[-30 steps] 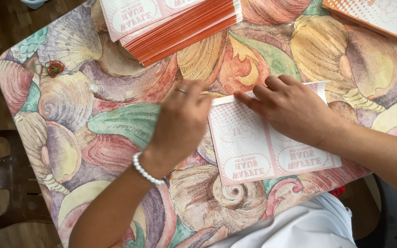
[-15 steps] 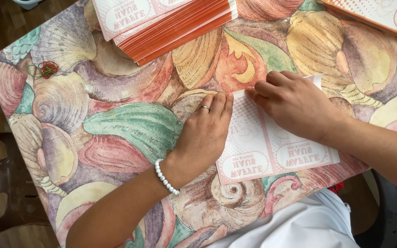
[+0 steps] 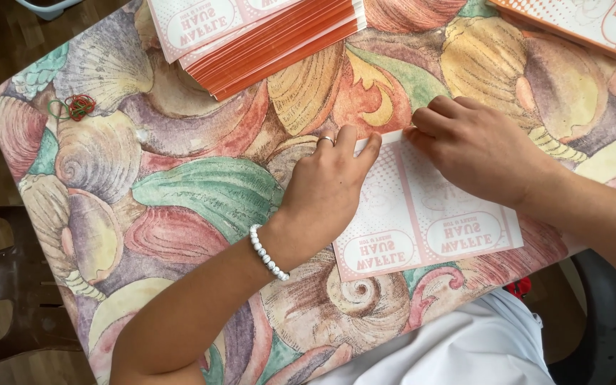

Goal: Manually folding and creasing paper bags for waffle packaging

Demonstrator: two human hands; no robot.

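Observation:
A flat white and orange paper sheet [image 3: 429, 228] with round printed labels lies on the shell-patterned tablecloth [image 3: 180, 192] near the table's front edge. My left hand [image 3: 326, 189], with a ring and a white bead bracelet, presses on the sheet's left part, fingertips at its far edge. My right hand [image 3: 479, 146] presses on the sheet's far right part, fingertips meeting the left hand's at the top fold. Both hands lie flat on the paper and hide much of it.
A thick stack of similar orange-edged sheets [image 3: 258, 32] sits at the table's far side. Another stack [image 3: 586, 21] lies at the far right corner. Rubber bands [image 3: 73, 107] lie at the left. A dark chair [image 3: 1, 285] stands left of the table.
My left hand has slid right and up along the sheet's far edge. The right hand has shifted slightly toward the far edge. The sheet stays in place.

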